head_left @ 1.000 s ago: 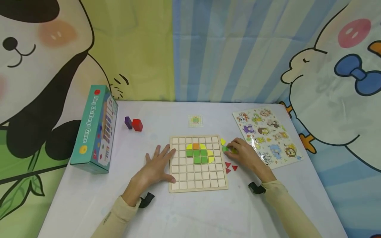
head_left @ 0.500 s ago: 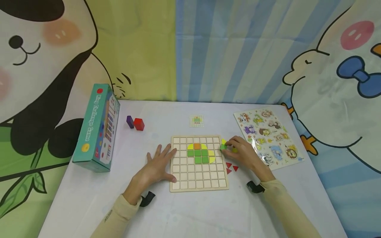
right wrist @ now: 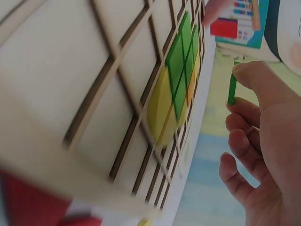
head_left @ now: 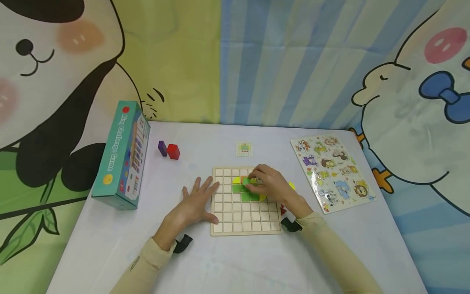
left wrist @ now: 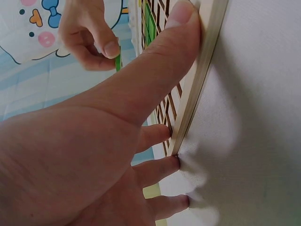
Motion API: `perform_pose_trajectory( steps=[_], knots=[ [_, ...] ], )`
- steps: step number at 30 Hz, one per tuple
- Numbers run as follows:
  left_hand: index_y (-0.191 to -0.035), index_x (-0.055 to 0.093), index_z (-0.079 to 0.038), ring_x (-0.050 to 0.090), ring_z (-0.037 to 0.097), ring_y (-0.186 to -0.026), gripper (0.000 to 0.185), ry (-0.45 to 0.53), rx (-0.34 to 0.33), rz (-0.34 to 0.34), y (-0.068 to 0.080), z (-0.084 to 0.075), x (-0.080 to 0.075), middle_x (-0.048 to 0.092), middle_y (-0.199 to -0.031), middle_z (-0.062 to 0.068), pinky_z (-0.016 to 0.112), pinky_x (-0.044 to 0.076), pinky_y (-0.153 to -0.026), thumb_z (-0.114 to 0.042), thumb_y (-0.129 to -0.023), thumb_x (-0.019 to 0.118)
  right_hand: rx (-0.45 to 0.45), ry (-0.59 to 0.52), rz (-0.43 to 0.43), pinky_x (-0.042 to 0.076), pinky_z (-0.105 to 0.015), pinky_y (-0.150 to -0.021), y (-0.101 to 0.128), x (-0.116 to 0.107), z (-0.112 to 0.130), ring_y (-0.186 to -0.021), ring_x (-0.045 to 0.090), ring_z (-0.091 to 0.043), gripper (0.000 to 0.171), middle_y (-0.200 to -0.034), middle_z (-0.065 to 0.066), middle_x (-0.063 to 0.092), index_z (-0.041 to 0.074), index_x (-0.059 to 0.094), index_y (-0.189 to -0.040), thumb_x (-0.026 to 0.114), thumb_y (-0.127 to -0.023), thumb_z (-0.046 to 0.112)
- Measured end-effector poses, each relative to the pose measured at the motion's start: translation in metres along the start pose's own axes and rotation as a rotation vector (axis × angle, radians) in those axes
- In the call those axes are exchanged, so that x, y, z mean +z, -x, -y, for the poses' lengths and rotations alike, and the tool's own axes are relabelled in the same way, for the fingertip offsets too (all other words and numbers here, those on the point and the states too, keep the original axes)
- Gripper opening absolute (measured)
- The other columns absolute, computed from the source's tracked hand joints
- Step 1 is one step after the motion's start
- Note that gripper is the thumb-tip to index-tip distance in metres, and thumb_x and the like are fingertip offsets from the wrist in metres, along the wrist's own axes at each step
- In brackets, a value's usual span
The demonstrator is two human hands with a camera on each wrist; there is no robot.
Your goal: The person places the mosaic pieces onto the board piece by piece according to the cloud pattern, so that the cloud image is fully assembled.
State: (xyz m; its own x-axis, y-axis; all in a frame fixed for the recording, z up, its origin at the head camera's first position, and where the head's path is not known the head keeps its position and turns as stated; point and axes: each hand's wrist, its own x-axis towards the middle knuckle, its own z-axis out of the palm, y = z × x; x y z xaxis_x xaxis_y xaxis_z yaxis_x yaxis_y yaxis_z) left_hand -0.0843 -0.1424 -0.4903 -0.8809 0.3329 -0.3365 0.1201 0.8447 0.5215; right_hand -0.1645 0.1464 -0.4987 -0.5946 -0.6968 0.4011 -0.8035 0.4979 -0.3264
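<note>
A wooden grid board [head_left: 227, 216] lies on the table, with green square tiles [right wrist: 176, 61], yellow rounded tiles [right wrist: 160, 108] and an orange tile set in its upper middle cells. Over those tiles, my right hand [head_left: 273, 185] pinches a loose green tile [right wrist: 232, 84] between thumb and index finger, its other fingers loosely curled. The tile stands edge-on, apart from the board, in the right wrist view. Fingers spread, my left hand [head_left: 189, 210] rests along the board's left edge, and its thumb [left wrist: 181, 23] touches the frame. My right hand hides part of the pattern in the head view.
Red triangles [head_left: 283, 209] and a yellow piece [head_left: 291, 185] lie right of the board, partly covered by my right arm. Behind it is a small pattern card [head_left: 244, 149]. A sticker sheet [head_left: 332, 171] lies right; a red block [head_left: 173, 151], purple block [head_left: 162, 148] and box [head_left: 117, 159] stand left.
My right hand has picked up the green tile from beside the board and carried it left over the filled cells. My left hand has stayed at the board's edge.
</note>
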Motion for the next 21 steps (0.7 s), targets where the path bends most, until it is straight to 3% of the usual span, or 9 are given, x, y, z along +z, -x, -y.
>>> perform_pose_trajectory(
  steps=[10,21],
  knots=[
    [-0.161,0.03,-0.015,-0.001,0.049,-0.156,0.117,0.012,0.002,0.005,0.001,0.0,-0.002,0.012,-0.171,0.014,0.084,0.001,-0.109,-0.038,-0.066,0.095,-0.008,0.023,0.128,0.053,-0.027,-0.074,-0.005,0.021,0.023,-0.084,0.058,-0.01,0.03,-0.099,0.001,0.064,0.011,0.075,-0.099,0.084,-0.083,0.035],
    [-0.161,0.029,-0.013,-0.001,0.05,-0.155,0.117,0.009,0.005,0.008,0.003,-0.002,-0.004,0.011,-0.171,0.016,0.084,0.002,-0.109,-0.038,-0.067,0.094,-0.053,0.09,0.138,0.052,-0.028,-0.074,-0.001,0.029,0.026,-0.081,0.057,-0.011,0.03,-0.096,0.001,0.065,0.012,0.076,-0.097,0.082,-0.084,0.039]
  ],
)
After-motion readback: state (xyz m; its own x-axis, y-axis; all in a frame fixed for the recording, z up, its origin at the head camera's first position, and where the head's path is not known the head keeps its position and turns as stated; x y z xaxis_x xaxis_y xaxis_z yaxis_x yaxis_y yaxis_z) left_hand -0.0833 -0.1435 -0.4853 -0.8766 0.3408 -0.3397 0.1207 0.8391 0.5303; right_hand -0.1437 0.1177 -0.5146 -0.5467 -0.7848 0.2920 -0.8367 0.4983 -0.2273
